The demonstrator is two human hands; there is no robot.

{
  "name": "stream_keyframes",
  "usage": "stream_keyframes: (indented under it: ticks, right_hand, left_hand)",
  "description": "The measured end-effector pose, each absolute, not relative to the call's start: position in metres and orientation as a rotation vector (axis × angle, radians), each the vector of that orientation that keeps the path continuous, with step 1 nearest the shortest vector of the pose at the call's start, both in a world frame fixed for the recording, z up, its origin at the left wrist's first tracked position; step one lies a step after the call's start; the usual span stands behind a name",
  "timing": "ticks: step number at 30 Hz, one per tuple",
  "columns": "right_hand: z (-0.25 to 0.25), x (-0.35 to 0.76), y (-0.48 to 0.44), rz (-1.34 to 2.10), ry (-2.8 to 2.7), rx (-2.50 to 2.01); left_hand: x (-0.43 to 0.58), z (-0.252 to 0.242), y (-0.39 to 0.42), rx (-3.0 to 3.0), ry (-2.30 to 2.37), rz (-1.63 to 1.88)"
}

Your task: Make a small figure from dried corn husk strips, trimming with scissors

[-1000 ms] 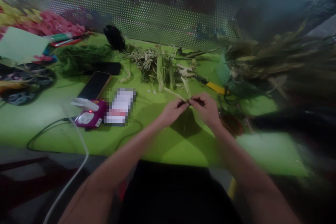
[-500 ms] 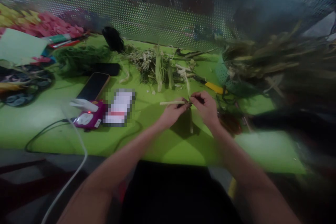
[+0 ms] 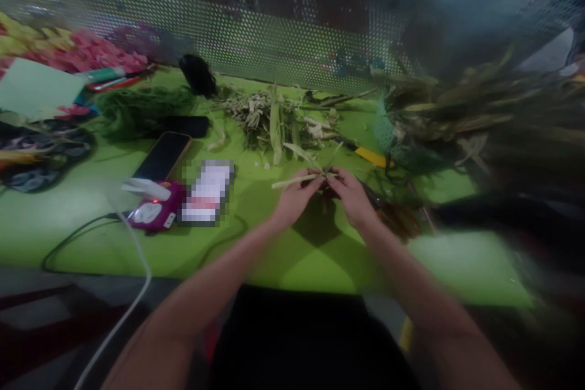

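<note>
Over the green table (image 3: pixel 256 250), my left hand (image 3: pixel 292 200) is closed in a pinch on pale dried leaf strips. One narrow strip (image 3: pixel 287 183) sticks out to the left past its fingers. Another strip (image 3: pixel 302 154) slants up and away from where the fingertips meet. My right hand (image 3: pixel 354 198) pinches the same crossing point, its fingertips against those of the left. How the strips are joined there is too blurred to tell. Just beyond lies a heap of dried plant scraps (image 3: pixel 256 114), with a yellow-handled tool (image 3: pixel 372 157) to its right.
Two dark phones (image 3: pixel 167 152) and a phone with a blurred-out screen (image 3: pixel 208 192) lie left, near a purple power socket (image 3: pixel 155 210) with cables. Green netting (image 3: pixel 137 109) is behind. A turquoise basket (image 3: pixel 388 134) beside dried leaves stands right. A perforated metal panel (image 3: pixel 274 42) closes the back.
The strip that hung toward me between my hands has swung out of that position; a strip now points up and left. My right hand has shifted slightly left and down, closer to my left.
</note>
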State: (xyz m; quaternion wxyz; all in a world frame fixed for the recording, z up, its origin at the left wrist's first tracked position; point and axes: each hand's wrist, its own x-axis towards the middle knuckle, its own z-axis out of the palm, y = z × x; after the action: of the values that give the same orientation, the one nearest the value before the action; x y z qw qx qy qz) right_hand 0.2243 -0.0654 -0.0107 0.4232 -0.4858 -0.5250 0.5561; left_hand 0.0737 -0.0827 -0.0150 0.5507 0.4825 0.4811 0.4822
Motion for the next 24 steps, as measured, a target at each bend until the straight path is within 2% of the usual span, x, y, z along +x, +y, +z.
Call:
stream_keyframes:
  ticks: [11,18,24]
  right_hand:
    - [-0.001,0.218,-0.076,0.978,-1.545,-1.255]
    - [-0.005,0.22,-0.074,1.314,-1.35,-1.263]
    - [0.002,0.214,-0.079,1.191,-1.425,-1.261]
  left_hand:
    - [0.075,-0.004,-0.085,1.14,1.101,1.216]
    - [0.077,-0.007,-0.082,1.271,1.081,1.292]
    - [0.079,-0.005,-0.082,1.097,1.065,1.29]
